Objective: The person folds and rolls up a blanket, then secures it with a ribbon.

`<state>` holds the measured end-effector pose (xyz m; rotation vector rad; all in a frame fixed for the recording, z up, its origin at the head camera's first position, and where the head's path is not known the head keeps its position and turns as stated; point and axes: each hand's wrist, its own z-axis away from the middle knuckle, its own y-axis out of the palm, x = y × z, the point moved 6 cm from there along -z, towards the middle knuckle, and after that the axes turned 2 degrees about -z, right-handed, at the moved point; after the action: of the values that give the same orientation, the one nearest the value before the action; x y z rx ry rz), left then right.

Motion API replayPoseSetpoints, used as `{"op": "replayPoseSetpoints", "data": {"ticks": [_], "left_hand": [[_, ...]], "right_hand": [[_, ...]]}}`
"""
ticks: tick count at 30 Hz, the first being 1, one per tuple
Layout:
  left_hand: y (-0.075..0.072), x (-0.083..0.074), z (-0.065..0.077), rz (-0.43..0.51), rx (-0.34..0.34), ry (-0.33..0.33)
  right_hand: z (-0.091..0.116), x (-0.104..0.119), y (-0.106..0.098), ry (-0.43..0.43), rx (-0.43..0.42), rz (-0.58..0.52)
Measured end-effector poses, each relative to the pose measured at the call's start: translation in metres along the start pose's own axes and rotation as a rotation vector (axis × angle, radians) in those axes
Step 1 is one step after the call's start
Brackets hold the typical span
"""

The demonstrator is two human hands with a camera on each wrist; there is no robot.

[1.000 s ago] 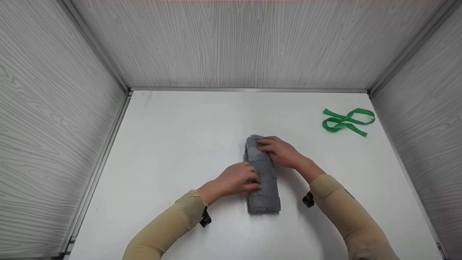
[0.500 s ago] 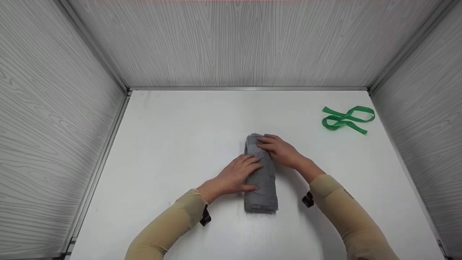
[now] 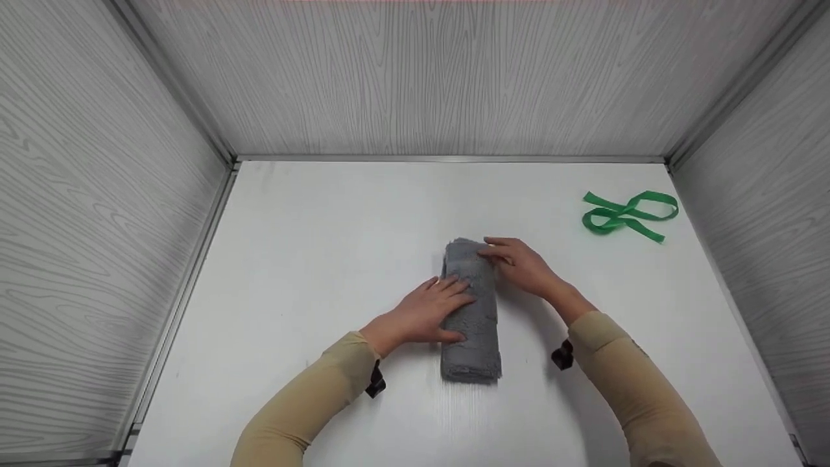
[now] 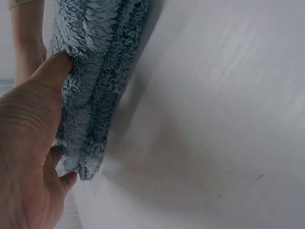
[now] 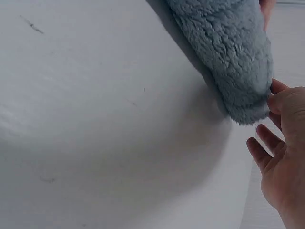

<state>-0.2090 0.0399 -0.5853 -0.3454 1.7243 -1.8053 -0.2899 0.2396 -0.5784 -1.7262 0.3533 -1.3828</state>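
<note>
A grey fluffy towel (image 3: 473,324), folded into a long narrow bundle, lies lengthwise on the white table. Across its left side and top rests my left hand (image 3: 425,311), with fingers spread and thumb apart. In the left wrist view, the left thumb and fingertips touch the plush pile of the towel (image 4: 86,86). At the far right corner of the bundle is my right hand (image 3: 522,266), its fingertips touching the edge. The right wrist view has the right hand (image 5: 286,138) beside the towel's end (image 5: 243,90), with two lower fingers off the cloth.
A loose green ribbon (image 3: 626,213) lies looped on the table's far right area. Grey wood-grain panels stand around the white table (image 3: 324,220) at the back, left (image 3: 78,227) and right sides.
My left hand has gone from curled fingers to lying spread on the towel. The right hand has slid slightly right, toward the towel's edge. The ribbon has stayed put.
</note>
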Motion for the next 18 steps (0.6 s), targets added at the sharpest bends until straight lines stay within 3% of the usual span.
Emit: {"op": "replayPoseSetpoints", "data": {"ticks": [12, 18], "left_hand": [[0.004, 0.004, 0.001, 0.132, 0.039, -0.049], [0.004, 0.004, 0.000, 0.112, 0.020, -0.048]], "right_hand": [[0.025, -0.089, -0.068, 0.323, -0.154, 0.131], [0.042, -0.108, -0.095, 0.366, -0.324, 0.293]]}}
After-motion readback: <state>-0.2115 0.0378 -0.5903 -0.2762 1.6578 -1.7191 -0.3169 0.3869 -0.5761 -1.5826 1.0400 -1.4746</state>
